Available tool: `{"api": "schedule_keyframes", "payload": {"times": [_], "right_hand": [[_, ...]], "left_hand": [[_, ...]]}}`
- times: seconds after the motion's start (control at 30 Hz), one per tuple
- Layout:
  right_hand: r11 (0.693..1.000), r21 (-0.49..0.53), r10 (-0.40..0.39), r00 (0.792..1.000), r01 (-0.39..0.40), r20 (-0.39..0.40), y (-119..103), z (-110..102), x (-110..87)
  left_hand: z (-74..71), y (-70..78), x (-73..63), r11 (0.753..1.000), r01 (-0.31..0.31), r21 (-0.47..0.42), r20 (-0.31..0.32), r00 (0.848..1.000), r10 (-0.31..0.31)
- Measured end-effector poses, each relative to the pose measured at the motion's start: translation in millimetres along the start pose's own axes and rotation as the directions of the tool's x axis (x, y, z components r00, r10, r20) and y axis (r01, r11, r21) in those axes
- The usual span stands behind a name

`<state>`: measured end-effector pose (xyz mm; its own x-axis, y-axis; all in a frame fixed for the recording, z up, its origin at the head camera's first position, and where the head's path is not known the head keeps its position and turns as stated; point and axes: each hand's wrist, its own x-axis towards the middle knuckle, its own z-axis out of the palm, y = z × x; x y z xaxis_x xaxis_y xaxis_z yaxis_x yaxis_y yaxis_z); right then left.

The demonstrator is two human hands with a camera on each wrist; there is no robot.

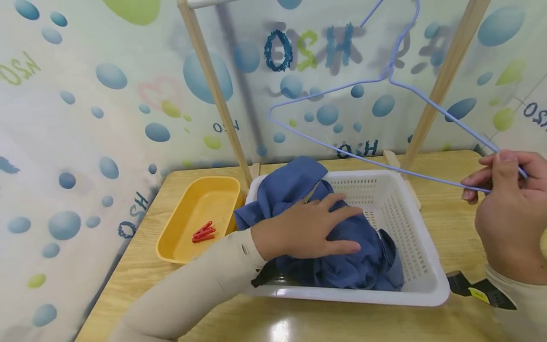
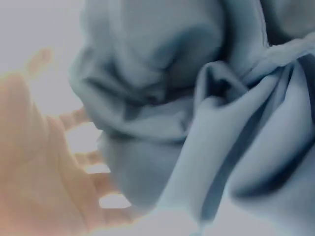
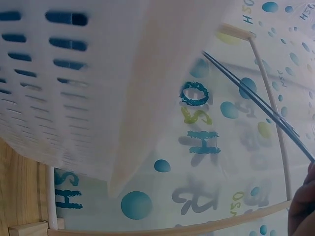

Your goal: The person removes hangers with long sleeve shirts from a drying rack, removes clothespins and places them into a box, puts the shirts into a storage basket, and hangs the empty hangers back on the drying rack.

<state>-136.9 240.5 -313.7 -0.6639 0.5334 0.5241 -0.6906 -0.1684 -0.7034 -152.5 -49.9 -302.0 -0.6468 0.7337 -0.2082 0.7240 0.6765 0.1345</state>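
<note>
Crumpled dark blue cloth, seemingly a garment (image 1: 354, 251), lies heaped in a white perforated basket (image 1: 420, 237). Over it my left hand (image 1: 307, 228) is spread, fingers straight, at or just above the fabric. In the left wrist view the garment (image 2: 147, 113) fills most of the picture, the left hand (image 2: 44, 167) beside it. On the right, my right hand (image 1: 513, 204) pinches one corner of a blue wire hanger (image 1: 342, 88), which is held up over the basket with its hook upward. The right wrist view shows the hanger (image 3: 256, 101) nearly edge-on beyond the basket wall (image 3: 98, 123).
Left of the basket stands a yellow tray (image 1: 179, 228) with red clothespins (image 1: 203, 232) in it. A wooden rack's posts (image 1: 213, 85) rise behind the basket on both sides. A patterned curtain (image 1: 128, 95) backs the wooden table (image 1: 128, 280).
</note>
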Motion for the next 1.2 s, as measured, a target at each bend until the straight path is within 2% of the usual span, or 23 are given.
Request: {"api": "schedule_keyframes", "payload": {"times": [0.1, 0.23, 0.33, 0.4, 0.43, 0.47, 0.53, 0.6, 0.67, 0.8, 0.93, 1.07, 1.2], "right_hand": [[0.999, -0.048, 0.012, 1.0, -0.013, -0.016, 1, 0, 0.6], [0.983, -0.177, 0.034, 0.997, -0.045, -0.066, -1, 1, -0.2], [0.933, -0.354, 0.036, 0.993, -0.072, -0.108, -3, 1, -1.3], [0.897, -0.435, 0.03, 0.993, -0.076, -0.112, -4, 1, -1.4], [0.889, -0.452, 0.027, 0.994, -0.074, -0.108, -4, 1, -1.4], [0.89, -0.45, 0.026, 0.995, -0.068, -0.1, -5, 1, -1.1], [0.929, -0.366, 0.026, 0.996, -0.055, -0.082, -5, 0, -0.4], [0.959, -0.281, 0.027, 0.998, -0.044, -0.065, -5, 0, -0.1], [0.975, -0.217, 0.03, 0.998, -0.042, -0.061, -5, -1, 0.0], [0.995, -0.096, 0.022, 0.999, -0.025, -0.035, -3, -1, 0.1], [1.0, -0.008, -0.004, 1.0, 0.004, -0.008, -1, 0, 0.0], [0.997, -0.054, -0.062, 0.998, 0.062, -0.008, 0, 1, -0.9], [0.989, -0.104, -0.103, 0.995, 0.103, 0.005, -1, 2, -1.8]], "left_hand": [[-11.0, -14.2, -10.6, 0.998, 0.059, -0.024, -0.029, 0.998, -0.06], [-17.9, -40.9, -18.9, 0.984, 0.176, -0.024, 0.027, 0.984, -0.175], [-18.9, -59.1, -19.5, 0.974, 0.227, 0.005, 0.009, 0.974, -0.227], [-19.4, -68.6, -18.5, 0.967, 0.251, 0.034, -0.055, 0.967, -0.249], [-19.4, -72.7, -17.7, 0.963, 0.265, 0.046, -0.084, 0.962, -0.261], [-19.6, -76.3, -16.8, 0.958, 0.283, 0.054, -0.106, 0.955, -0.276], [-20.2, -81.9, -15.1, 0.945, 0.321, 0.062, -0.12, 0.942, -0.313], [-20.0, -86.5, -13.1, 0.933, 0.354, 0.073, -0.103, 0.933, -0.346], [-18.9, -89.6, -11.1, 0.924, 0.374, 0.085, -0.073, 0.927, -0.369], [-15.8, -89.5, -7.5, 0.921, 0.375, 0.107, -0.068, 0.927, -0.369], [-13.4, -81.4, -5.9, 0.925, 0.361, 0.121, -0.08, 0.932, -0.354], [-10.0, -71.7, -4.6, 0.944, 0.312, 0.103, -0.05, 0.95, -0.308], [-4.5, -66.0, -0.3, 0.978, 0.201, 0.06, -0.014, 0.98, -0.201]]}}
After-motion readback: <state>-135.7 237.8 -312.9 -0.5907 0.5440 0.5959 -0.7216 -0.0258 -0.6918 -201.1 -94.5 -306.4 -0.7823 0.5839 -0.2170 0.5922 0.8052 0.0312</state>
